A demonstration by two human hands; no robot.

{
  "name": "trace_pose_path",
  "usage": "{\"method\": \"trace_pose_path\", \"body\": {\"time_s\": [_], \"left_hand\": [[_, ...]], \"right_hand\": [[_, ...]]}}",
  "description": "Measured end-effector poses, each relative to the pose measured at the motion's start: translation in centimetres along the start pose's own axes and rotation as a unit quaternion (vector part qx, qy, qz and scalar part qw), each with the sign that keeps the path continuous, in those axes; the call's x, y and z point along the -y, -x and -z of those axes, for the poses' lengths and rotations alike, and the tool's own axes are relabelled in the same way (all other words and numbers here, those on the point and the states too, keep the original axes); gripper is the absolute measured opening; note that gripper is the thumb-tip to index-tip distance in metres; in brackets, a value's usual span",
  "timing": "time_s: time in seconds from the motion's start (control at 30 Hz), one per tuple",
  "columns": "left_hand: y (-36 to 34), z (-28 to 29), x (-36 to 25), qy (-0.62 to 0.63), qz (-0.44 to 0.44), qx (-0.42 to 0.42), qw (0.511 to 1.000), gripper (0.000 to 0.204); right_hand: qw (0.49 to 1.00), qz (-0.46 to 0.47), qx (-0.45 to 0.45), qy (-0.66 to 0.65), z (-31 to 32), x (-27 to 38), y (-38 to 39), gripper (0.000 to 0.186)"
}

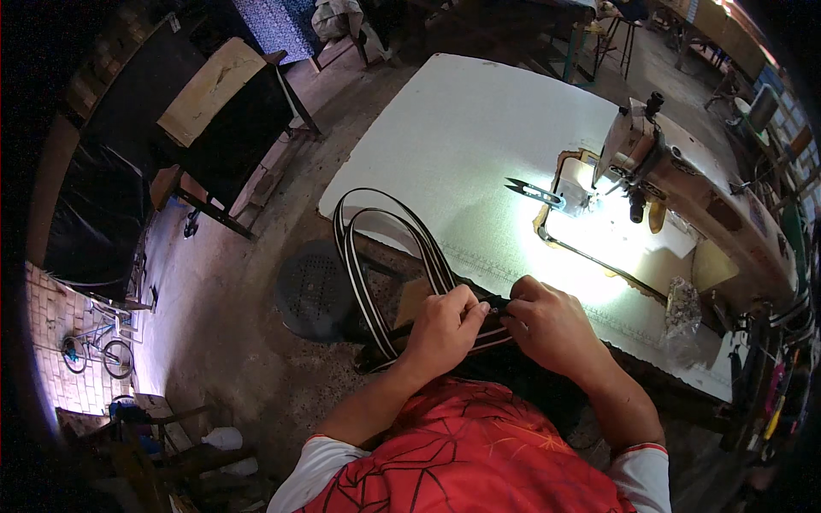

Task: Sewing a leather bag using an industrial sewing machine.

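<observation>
Close to my body, at the near edge of the white sewing table, both hands work on a dark piece of fabric (493,325) between them. My left hand (443,329) is closed, thumb and fingers pinching the dark fabric. My right hand (547,327) is closed too, its fingertips pinching the same piece a little to the right. Black webbing straps (369,299) with pale stripes loop up and left from beside my left hand, over the table edge. Exactly how the straps join the fabric is hidden by my fingers.
A lit sewing machine (684,192) stands at the right of the white table (445,128), thread snips (537,191) beside its needle area. A clear plastic bag (682,309) lies near the right edge. A round black stool (315,291) stands left of the straps.
</observation>
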State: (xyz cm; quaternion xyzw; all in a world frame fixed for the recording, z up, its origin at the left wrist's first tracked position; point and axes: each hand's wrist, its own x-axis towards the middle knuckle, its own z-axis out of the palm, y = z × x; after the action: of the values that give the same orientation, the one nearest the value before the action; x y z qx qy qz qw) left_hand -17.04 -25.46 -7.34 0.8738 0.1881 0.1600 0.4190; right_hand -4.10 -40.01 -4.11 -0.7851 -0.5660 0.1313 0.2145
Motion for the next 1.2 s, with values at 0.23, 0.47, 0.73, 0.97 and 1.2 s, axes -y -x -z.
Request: {"method": "trace_pose_path", "body": {"time_s": [0.23,0.47,0.73,0.97,1.2], "left_hand": [[-1.3,0.2,-1.2,0.079,-0.002,0.043,0.996,0.022],[-0.4,-0.4,-0.7,0.049,0.031,0.058,0.997,0.024],[-1.1,-0.9,-0.5,0.124,0.030,0.133,0.983,0.023],[-1.4,-1.1,-0.3,0.052,-0.014,0.130,0.990,0.029],[-0.9,-1.3,0.0,0.003,-0.025,0.110,0.994,0.030]], "right_hand": [[0.996,0.040,-0.057,-0.051,-0.1,-0.7,0.4,0.013],[1.000,0.023,0.007,0.005,0.3,-1.2,1.0,0.013],[0.991,0.069,-0.056,-0.102,-0.8,-2.4,1.0,0.012],[0.997,0.076,-0.017,-0.018,-0.2,-2.3,1.2,0.009],[0.997,0.073,0.015,0.015,-0.1,-2.3,1.2,0.010]]}}
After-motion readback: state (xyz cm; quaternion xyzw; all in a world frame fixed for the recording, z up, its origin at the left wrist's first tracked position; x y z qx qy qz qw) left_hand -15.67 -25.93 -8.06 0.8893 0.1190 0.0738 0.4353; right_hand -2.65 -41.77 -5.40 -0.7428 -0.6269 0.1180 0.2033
